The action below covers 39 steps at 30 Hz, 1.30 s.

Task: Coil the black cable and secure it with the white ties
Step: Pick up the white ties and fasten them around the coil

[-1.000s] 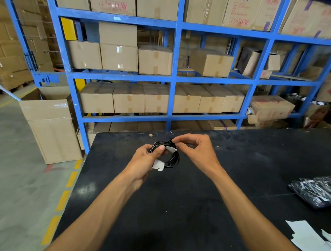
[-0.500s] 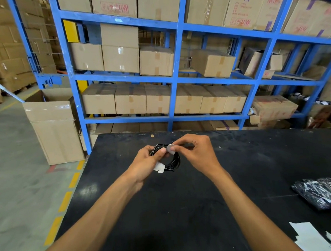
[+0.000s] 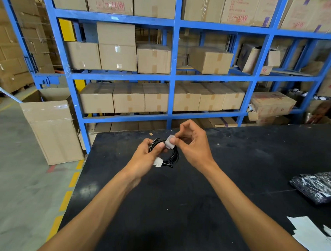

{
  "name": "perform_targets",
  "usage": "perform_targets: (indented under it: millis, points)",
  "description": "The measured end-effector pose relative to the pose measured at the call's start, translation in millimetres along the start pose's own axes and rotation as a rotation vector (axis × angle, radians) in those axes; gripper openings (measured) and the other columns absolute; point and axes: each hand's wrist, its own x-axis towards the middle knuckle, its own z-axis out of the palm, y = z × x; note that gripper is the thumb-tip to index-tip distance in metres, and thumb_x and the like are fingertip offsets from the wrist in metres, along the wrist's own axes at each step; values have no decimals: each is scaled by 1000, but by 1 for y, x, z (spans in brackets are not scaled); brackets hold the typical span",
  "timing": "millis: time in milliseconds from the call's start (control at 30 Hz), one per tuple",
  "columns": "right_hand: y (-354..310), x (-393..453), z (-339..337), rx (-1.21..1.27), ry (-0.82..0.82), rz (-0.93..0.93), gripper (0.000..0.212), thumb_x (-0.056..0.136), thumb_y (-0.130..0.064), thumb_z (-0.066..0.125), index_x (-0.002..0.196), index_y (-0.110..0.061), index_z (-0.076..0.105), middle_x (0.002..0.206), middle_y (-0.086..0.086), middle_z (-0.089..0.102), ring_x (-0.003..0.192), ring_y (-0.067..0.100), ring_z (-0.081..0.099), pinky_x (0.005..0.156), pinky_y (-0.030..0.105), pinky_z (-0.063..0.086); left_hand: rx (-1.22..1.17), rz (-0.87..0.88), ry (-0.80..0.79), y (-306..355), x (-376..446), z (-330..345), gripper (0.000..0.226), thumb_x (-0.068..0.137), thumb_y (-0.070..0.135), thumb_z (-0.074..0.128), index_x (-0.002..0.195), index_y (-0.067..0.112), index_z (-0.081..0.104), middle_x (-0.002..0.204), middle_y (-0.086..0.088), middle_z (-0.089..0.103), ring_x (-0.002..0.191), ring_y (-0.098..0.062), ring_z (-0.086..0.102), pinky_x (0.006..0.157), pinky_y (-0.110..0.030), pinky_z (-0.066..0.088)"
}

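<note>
Right hand point(image 3: 193, 146) higher now, white tie point(image 3: 169, 144) atop upright coil point(image 3: 171, 157).

- Blue steel shelving rack point(image 3: 173, 77) stacked with taped brown cardboard boxes point(image 3: 153, 58)
- Matte black worktable point(image 3: 175, 212)
- Tall open cardboard carton point(image 3: 53, 131) standing on grey concrete floor point(image 3: 14, 184)
- White paper sheets point(image 3: 312, 236) at the table's right edge
- Bundle of dark plastic-wrapped items point(image 3: 316, 186)

Blue steel racking point(image 3: 173, 77) stacked with taped cardboard boxes point(image 3: 210, 59), a tall carton point(image 3: 53, 131) on the grey concrete floor point(image 3: 14, 184), yellow dashed floor markings point(image 3: 65, 200), a matte black surface point(image 3: 175, 212) in the foreground
</note>
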Motion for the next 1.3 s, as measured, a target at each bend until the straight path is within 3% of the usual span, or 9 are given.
perform_targets:
  millis: [100,200,333,467,567,700,967,1100,1300]
  points:
    - [1,1,1,4,11,-23,38,82,0,75,71,-17,41,78,16,69,78,22,70,76,28,57,27,20,-20,3,-1,0,29,96,30,56,112,5,53,91,4,71,77,5,66,76,-24,46]
    - [3,1,5,20,77,-11,38,78,-3,79,67,-13,44,70,11,70,74,22,71,76,32,59,32,30,6,3,-1,-2,30,97,31,54,114,7,54,92,3,70,76,1,63,76,-26,46]
    - [9,2,6,104,-3,115,28,78,-22,82,103,-18,70,79,0,77,84,9,73,87,34,57,24,47,23,4,0,-6,29,97,29,54,114,7,53,88,4,69,68,2,60,74,-30,46]
    - [15,0,8,69,-60,102,18,85,-20,76,103,-14,78,95,-1,76,94,11,71,88,32,57,31,59,22,2,1,-10,27,96,30,56,113,9,53,94,0,70,82,-10,61,76,-30,47]
    - [17,1,13,-20,25,66,13,83,-18,78,95,-12,80,90,1,76,87,12,71,81,32,58,60,31,-2,-1,1,-11,28,96,33,56,112,11,54,95,2,70,84,-11,60,74,-27,47]
    - [19,0,18,-91,80,58,12,82,-18,79,93,-14,80,85,-2,75,82,8,70,74,23,56,101,-48,-39,-10,2,-16,25,97,40,51,111,19,56,105,-1,71,94,-16,63,86,-38,49]
    - [44,-23,28,130,-122,323,15,87,-29,74,98,-19,76,93,-4,76,87,11,71,67,27,59,-25,-171,-44,-47,2,-32,25,95,26,58,110,8,67,90,-8,62,84,-20,61,73,-30,51]
    - [60,-44,43,198,-256,474,27,86,-19,75,112,-16,69,108,-2,75,98,14,70,67,33,61,-154,-264,-49,-70,-4,-34,32,94,22,60,116,-1,64,88,-8,63,82,-21,61,84,-36,48]
    - [86,-81,69,318,-261,664,30,89,-7,71,118,-3,64,101,12,71,73,13,68,63,30,62,-190,-416,-9,-117,-24,-41,25,97,23,54,107,6,69,101,-13,72,95,-24,65,92,-37,47]
